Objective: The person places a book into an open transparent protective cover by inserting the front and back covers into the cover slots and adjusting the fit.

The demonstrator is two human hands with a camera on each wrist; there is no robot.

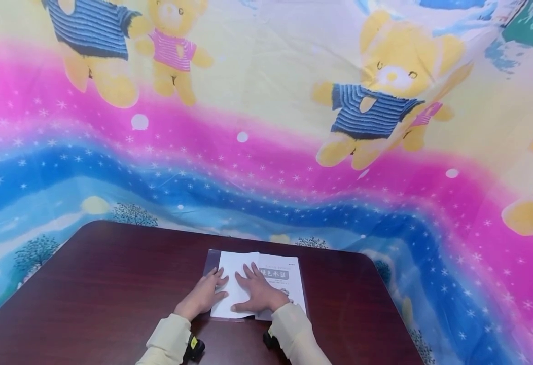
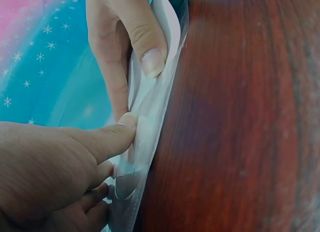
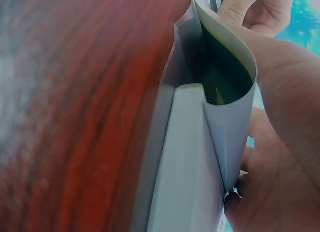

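A thin book with Chinese characters on a grey-green band lies on the table, over a clear plastic cover. Its left part is covered by a white sheet. My right hand presses on that sheet with spread fingers. At the sheet's left side rests my left hand, thumb and fingers apart; in the left wrist view its thumb touches the clear plastic edge. The right wrist view shows a bent sheet, dark green inside, curling beside the white page block.
The dark red-brown table has rounded far corners. Behind it hangs a cloth printed with bears and snowflakes. Dark straps with devices sit on the wrists, over pale sleeves.
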